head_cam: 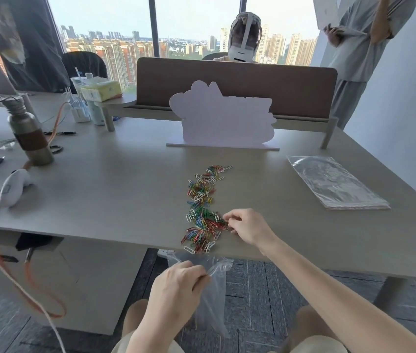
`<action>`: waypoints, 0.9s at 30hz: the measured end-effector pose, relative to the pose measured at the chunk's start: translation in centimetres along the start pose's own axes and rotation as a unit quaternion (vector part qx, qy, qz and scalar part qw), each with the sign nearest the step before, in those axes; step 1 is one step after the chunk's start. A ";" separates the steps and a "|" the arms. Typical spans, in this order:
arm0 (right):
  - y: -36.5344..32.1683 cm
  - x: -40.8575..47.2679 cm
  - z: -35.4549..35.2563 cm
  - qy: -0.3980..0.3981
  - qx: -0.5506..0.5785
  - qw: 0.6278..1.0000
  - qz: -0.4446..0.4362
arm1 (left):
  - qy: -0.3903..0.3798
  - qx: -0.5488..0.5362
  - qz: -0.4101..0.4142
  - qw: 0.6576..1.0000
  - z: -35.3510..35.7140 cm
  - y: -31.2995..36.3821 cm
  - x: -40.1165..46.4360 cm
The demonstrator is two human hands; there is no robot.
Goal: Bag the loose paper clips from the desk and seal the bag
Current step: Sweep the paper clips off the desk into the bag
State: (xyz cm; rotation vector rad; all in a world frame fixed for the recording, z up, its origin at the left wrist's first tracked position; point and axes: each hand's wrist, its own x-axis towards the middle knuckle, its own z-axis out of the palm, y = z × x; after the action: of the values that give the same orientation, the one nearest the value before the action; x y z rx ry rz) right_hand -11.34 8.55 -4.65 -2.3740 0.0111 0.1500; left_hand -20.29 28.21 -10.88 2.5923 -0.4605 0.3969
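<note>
At the near edge of the surface (pixel 125 194), right hand (pixel 246 225) pinching at paper clips (pixel 203 212); left hand (pixel 178 284) closed on bag (pixel 212 284) just below. Best swept straight off the edge into a wide-held mouth.

the left hand (pixel 178 281) is low and close to the body, back of the hand up, knuckles bent, its fingers curled shut and pinching a clear bag (pixel 212 296) that hangs below the fingertips. the left forearm rises from the bottom edge. the right hand (pixel 246 225) reaches forward, palm down, wrist bent, with thumb and forefinger drawn together at the paper clips (pixel 205 212) just beyond its fingertips. the bare right forearm runs in from the lower right.
</note>
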 end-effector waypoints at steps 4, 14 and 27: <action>-0.7 -1.1 1.0 -0.023 0.041 0.999 -0.002 | 0.005 0.004 0.003 1.000 -0.4 -0.2 0.1; -1.2 -1.6 0.9 -0.051 0.145 0.988 -0.003 | -0.001 0.002 0.006 1.000 -0.7 -0.3 0.4; -1.7 0.0 2.1 -0.068 0.043 0.997 -0.017 | 0.005 0.001 0.001 1.000 -1.0 -0.5 0.6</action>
State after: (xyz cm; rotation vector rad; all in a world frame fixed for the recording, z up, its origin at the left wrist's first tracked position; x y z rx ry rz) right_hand -11.46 11.24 -5.04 -2.2716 -0.0855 0.2880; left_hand -19.80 28.95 -10.02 2.5897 -0.4603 0.4116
